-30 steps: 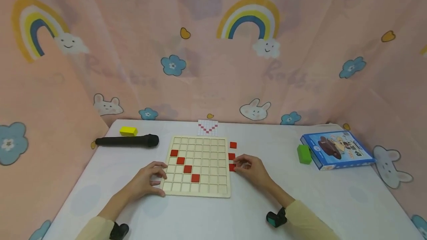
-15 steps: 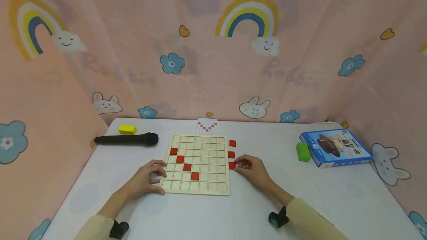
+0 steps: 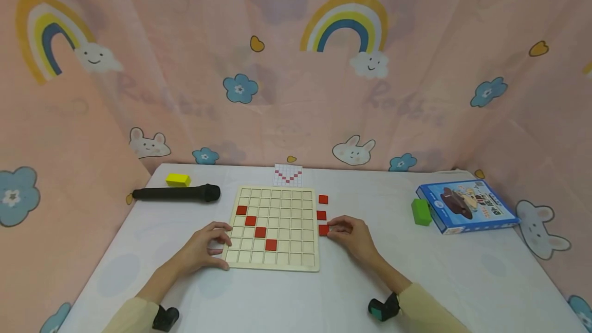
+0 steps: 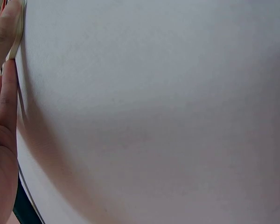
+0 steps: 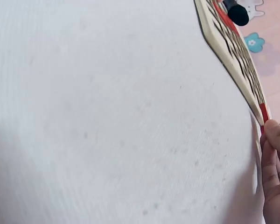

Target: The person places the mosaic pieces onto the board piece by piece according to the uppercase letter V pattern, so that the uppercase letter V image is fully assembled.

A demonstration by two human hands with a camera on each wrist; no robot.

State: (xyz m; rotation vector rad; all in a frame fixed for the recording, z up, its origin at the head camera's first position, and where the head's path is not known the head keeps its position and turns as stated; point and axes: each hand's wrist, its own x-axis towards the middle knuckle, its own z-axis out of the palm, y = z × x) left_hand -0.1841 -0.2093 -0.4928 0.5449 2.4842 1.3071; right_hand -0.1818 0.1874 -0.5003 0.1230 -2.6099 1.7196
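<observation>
A pale wooden grid board (image 3: 291,204) lies on the white table with several red square tiles set in a diagonal line, one being the lowest tile (image 3: 271,244). My left hand (image 3: 203,248) rests at the board's left edge, fingers spread and touching it, thumb near the front left corner. Beside the board's right edge, my right hand (image 3: 353,238) pinches a red tile (image 3: 323,230) between thumb and fingers. In the right wrist view that red tile (image 5: 264,112) shows at the fingertips. Two more red tiles lie in a column behind it, the farthest tile (image 3: 323,199) and the middle tile (image 3: 321,215).
Behind the board lies a small pattern card (image 3: 288,174) with a red V of squares. A black microphone (image 3: 176,193) and a yellow block (image 3: 178,180) lie at the back left. On the right, a green block (image 3: 421,212) stands against a blue box (image 3: 467,207).
The nearest red tile beside the board has shifted slightly right with my right hand, a little away from the board's edge. My left hand keeps its place.
</observation>
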